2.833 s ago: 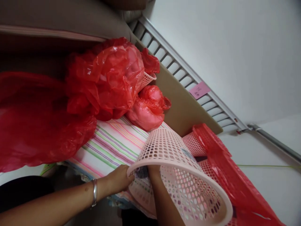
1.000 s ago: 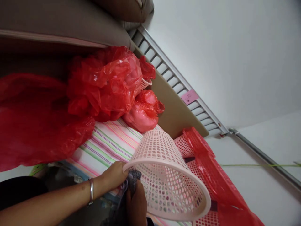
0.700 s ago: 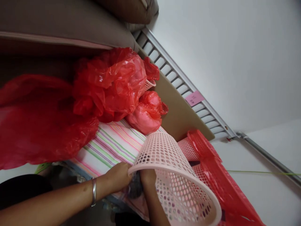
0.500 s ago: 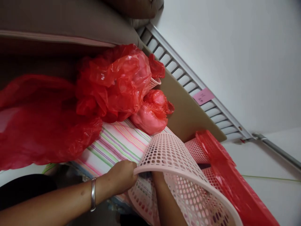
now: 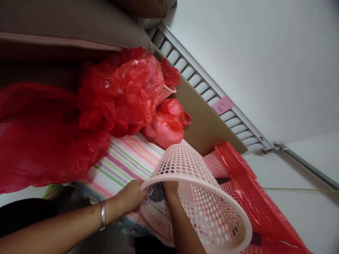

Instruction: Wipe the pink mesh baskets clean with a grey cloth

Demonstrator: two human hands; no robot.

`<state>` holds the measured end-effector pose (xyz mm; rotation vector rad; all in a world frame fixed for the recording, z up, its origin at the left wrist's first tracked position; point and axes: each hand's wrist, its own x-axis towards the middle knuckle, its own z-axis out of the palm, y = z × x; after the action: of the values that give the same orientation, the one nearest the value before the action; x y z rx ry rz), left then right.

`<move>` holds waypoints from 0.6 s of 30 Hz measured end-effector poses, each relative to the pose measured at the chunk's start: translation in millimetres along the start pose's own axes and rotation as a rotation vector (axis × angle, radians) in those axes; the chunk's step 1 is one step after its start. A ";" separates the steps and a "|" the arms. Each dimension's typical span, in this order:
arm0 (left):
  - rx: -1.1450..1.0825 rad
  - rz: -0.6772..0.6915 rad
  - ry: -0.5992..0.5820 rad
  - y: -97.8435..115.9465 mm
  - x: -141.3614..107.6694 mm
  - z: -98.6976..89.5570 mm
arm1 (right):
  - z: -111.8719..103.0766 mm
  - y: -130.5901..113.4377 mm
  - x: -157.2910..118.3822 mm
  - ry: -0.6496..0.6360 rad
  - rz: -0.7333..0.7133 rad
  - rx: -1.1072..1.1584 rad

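A pink perforated plastic basket (image 5: 185, 173) lies tipped on its side, its mouth facing me. My left hand (image 5: 132, 195), with a silver bangle at the wrist, is closed on the basket's rim at its left side. Inside the mouth is my right hand (image 5: 169, 187), its fingers hidden by the rim and wall. Just left of it, within the basket, shows a dark grey item (image 5: 156, 192) like cloth, with a pale mark on it. Whether my right fingers hold that item cannot be seen. Beneath the basket spreads a striped cloth (image 5: 127, 158).
Crumpled red plastic bags (image 5: 124, 91) lie behind and to the left. A tied red bag (image 5: 166, 123) sits beyond the basket. More pink baskets (image 5: 214, 164), partly under red plastic (image 5: 246, 183), stand at right. A slatted metal rail (image 5: 198, 67) carries a pink note (image 5: 222, 105).
The basket has shifted a little left and its mouth has turned more toward me, showing the grey item inside. Both hands moved with it, and the whole view slid slightly.
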<state>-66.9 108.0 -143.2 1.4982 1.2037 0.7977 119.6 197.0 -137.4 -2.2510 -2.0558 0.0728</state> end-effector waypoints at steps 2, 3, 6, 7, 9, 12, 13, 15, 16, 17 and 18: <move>0.020 0.014 0.013 1.2 0.7 -1.8 | -0.3 -2.9 -14.7 -0.010 0.007 -0.024; 0.033 0.018 0.017 1.9 1.0 -2.8 | 0.2 -3.7 -25.5 -0.012 0.015 -0.035; 0.072 0.024 0.030 4.2 2.0 -5.6 | 5.8 -2.9 -69.4 -0.037 0.018 -0.060; 0.085 0.026 0.031 5.2 1.9 -6.5 | 9.1 -1.6 -85.9 -0.049 0.007 -0.063; 0.109 0.029 0.029 7.7 1.1 -8.2 | 16.6 2.0 -117.0 -0.060 -0.020 -0.058; 0.149 0.031 0.025 11.7 -1.7 -10.4 | 24.4 6.4 -145.7 -0.045 -0.027 -0.018; 0.163 0.030 0.029 12.6 -2.6 -10.8 | 25.0 6.8 -148.5 -0.042 -0.028 -0.004; 0.184 0.026 0.035 13.6 -3.8 -11.0 | 22.7 5.5 -144.2 -0.037 -0.027 0.008; 0.191 0.027 0.034 13.7 -4.1 -10.9 | 20.1 4.1 -137.7 -0.033 -0.028 0.004; 0.196 0.033 0.030 13.8 -4.1 -10.8 | 16.9 2.6 -129.1 -0.027 -0.025 -0.002; 0.200 0.041 0.025 13.9 -3.9 -10.8 | 13.6 1.2 -118.7 -0.021 -0.022 -0.011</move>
<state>-73.9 107.6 -126.7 1.6842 1.3057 0.7421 108.6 79.2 -154.2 -2.2428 -2.0958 0.0847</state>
